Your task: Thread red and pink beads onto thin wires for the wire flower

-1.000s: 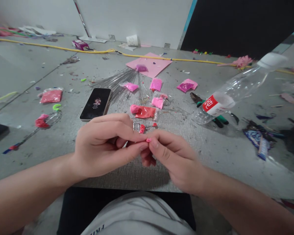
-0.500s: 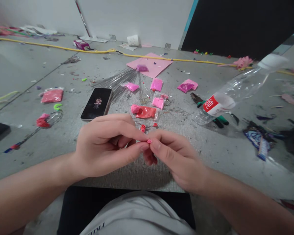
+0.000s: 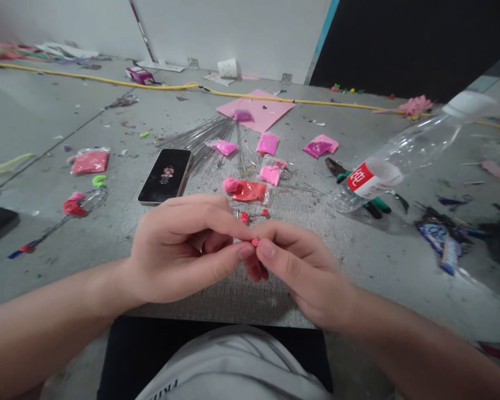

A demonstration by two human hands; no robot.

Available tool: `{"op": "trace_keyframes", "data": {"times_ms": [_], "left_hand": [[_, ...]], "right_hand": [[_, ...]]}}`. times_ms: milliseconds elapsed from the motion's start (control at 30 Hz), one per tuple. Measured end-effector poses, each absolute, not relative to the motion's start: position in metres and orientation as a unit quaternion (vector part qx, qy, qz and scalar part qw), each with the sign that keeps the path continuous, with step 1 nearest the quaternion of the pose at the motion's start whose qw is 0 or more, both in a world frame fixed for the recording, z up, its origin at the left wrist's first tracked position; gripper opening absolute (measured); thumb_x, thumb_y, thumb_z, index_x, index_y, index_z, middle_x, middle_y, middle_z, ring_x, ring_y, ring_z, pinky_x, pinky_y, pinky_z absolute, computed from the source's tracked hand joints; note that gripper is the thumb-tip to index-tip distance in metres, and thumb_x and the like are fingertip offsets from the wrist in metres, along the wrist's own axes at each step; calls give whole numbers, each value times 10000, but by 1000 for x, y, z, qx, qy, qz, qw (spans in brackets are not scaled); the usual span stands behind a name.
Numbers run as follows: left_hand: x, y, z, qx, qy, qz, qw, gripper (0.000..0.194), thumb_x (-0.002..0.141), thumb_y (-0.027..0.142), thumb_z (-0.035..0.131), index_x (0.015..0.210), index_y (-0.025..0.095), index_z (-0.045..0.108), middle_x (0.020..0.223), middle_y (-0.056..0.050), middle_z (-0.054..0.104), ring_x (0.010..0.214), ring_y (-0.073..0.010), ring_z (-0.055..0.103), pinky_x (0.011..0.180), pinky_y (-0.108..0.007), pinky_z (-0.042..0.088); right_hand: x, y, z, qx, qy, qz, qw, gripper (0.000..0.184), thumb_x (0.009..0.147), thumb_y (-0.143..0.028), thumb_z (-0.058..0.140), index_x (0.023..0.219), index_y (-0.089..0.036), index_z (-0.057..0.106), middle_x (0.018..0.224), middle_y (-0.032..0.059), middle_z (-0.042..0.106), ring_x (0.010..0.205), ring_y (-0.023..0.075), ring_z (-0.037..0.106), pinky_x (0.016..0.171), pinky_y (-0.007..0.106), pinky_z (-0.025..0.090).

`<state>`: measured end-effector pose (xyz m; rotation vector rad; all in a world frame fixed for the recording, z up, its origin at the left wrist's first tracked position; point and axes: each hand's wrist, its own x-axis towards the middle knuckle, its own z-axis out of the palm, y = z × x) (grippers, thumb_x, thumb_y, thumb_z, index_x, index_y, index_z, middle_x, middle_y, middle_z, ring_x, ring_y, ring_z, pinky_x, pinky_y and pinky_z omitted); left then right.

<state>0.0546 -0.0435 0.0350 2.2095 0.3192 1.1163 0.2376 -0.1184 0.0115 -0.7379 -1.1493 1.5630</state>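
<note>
Between the fingertips of both hands is a tiny rolled piece of pink clay (image 3: 255,242). My left hand (image 3: 187,244) pinches it from the left with thumb and forefinger. From the right, the thumb and forefinger of my right hand (image 3: 304,266) press on it too. Just beyond the fingers lie small red clay bits (image 3: 244,217). Behind them a red clay packet (image 3: 250,191) has a pink clay lump (image 3: 230,185) at its left end. Bright pink clay in an opened packet (image 3: 270,174) sits farther back.
A phone (image 3: 165,176) lies beyond my left hand. To the right, a clear plastic bottle (image 3: 412,155) rests over green-handled pliers (image 3: 375,206). Thin wires (image 3: 195,141) fan out near pink paper (image 3: 270,111). A yellow cable (image 3: 170,86) crosses the back of the table.
The pink clay piece shows a little more of its rolled end between the fingertips. Both hands keep nearly the same place; the view has shifted very slightly.
</note>
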Motion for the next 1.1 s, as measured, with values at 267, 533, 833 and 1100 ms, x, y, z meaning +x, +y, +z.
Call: {"op": "trace_keyframes", "data": {"times_ms": [267,533,833,1100], "left_hand": [[53,-44,36,842,109,416,325,157,841,103,772,966,196,749,614,8,618,518,-100,523,481,-235,438],[55,-43,39,847,93,400,338,154,859,83,742,974,185,749,623,4,636,515,-101,542,487,-231,449],[52,-41,40,850,68,377,361,94,912,154,724,984,215,726,629,-8,644,523,-124,584,499,-249,490],[54,-40,39,837,56,390,380,96,886,120,753,960,177,736,642,-19,664,535,-125,614,495,-241,505]], "right_hand": [[239,-119,10,-300,-484,649,504,294,969,-440,688,818,-195,630,756,0,630,690,107,559,633,251,473],[237,-119,13,-304,-475,658,499,328,941,-473,715,789,-205,600,738,-5,593,682,116,522,613,261,447],[239,-119,13,-308,-473,674,477,333,887,-476,776,787,-221,588,701,-24,546,639,112,469,571,263,410],[239,-119,14,-296,-461,683,482,312,876,-427,798,783,-218,585,700,-30,546,630,102,469,558,250,408]]}}
